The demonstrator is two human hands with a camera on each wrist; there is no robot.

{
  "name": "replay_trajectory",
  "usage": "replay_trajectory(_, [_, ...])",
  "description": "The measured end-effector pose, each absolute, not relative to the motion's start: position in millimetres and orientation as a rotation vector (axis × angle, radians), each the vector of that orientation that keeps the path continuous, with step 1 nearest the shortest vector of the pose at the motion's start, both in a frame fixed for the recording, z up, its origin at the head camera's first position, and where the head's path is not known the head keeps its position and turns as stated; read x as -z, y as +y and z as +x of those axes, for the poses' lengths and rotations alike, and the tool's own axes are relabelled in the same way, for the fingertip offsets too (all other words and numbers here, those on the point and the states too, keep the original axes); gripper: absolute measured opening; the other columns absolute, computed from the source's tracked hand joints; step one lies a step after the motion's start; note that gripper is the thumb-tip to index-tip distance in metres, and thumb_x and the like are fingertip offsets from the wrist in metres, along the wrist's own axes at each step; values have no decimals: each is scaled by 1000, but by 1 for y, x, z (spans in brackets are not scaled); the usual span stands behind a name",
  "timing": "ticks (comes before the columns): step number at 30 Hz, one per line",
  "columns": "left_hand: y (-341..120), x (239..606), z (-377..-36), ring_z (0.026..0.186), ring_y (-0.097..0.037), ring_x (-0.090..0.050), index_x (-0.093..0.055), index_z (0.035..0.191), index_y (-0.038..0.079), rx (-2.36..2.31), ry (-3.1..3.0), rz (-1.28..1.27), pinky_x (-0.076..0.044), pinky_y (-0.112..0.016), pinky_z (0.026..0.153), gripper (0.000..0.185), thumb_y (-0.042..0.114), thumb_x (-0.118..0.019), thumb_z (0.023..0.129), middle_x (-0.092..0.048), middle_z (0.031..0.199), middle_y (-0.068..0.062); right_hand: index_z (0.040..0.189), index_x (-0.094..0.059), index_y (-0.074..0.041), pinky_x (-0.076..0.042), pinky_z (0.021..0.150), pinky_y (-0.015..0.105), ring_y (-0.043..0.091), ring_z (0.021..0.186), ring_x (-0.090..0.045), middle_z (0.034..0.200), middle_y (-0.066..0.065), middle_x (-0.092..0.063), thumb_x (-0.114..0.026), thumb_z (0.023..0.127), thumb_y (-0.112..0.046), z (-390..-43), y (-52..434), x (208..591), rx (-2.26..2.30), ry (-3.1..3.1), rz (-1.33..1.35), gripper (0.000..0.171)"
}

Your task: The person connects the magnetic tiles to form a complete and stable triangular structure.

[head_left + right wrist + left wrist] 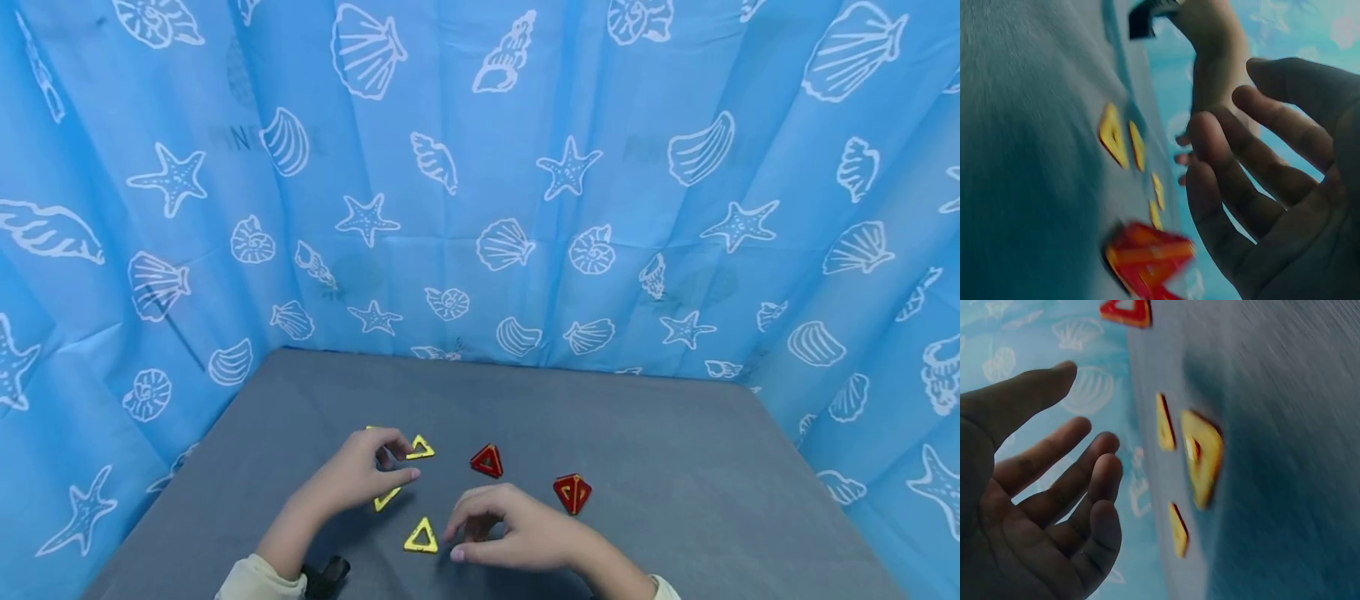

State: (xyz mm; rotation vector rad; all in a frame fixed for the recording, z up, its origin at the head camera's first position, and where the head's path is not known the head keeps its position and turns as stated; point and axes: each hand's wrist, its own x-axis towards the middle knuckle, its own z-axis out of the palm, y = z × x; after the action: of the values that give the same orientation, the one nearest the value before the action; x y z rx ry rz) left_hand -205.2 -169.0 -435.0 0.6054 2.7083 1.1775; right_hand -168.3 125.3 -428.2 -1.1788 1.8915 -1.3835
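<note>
Looking down from the head view, I see both bare hands hovering low over a grey table (675, 467) ringed by a blue seashell curtain (525, 167). My left hand (360, 479) hangs with fingers loosely spread and holding nothing, just above a yellow triangle tile (420, 448) and a second yellow tile (386, 499) half hidden beneath it. My right hand (513, 533) is likewise relaxed and empty, fingertips near a third yellow triangle (422, 537). Two assembled red pyramids (487, 461) (572, 492) stand just beyond (the wrist views are blurred, so fine contact is unclear). To do this well, I judge each hand should pinch one flat tile by its edge, lifting cleanly without nudging the finished pyramids.
</note>
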Motion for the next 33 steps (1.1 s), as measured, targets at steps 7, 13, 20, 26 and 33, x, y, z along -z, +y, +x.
replay_trajectory(7, [-194, 446, -210, 91, -16, -67, -74, 117, 5, -1152, 2648, 595, -56, -33, 78, 33, 27, -83, 94, -73, 110, -8, 121, -73, -1, -56, 78, 18, -7, 83, -60, 118, 21, -68, -66, 106, -14, -173, 85, 442, 1281, 1875, -1212, 21])
replay_trajectory(13, [-198, 450, -216, 89, -18, -64, -74, 115, 8, -1122, 2597, 519, -54, -35, 76, 33, 23, -88, 89, -71, 107, -7, 119, -75, -8, -49, 67, 15, -6, 71, -53, 117, 13, -65, -70, 105, -19, -181, 70, 445, 1181, 2033, -1206, 19])
replay_trajectory(20, [-199, 452, -222, 84, -19, -61, -74, 110, 5, -1115, 2515, 535, -51, -31, 71, 28, 16, -87, 87, -69, 97, -5, 118, -77, -16, -48, 65, 16, -2, 72, -53, 110, 5, -62, -75, 101, -23, -185, 73, 453, 1125, 2140, -1151, 18])
replay_trajectory(26, [-204, 452, -222, 81, -20, -57, -74, 107, 6, -1114, 2480, 539, -47, -32, 67, 21, 13, -83, 89, -66, 92, -5, 120, -76, -18, -51, 69, 16, -1, 79, -57, 111, -2, -59, -77, 100, -26, -188, 75, 457, 1055, 2175, -1136, 22])
replay_trajectory(33, [-209, 456, -220, 79, -18, -58, -73, 100, 10, -1130, 2440, 520, -47, -30, 66, 15, 15, -83, 90, -64, 89, -3, 120, -75, -14, -53, 72, 17, -1, 80, -58, 109, -2, -55, -80, 96, -15, -194, 74, 460, 1083, 2197, -1052, 25])
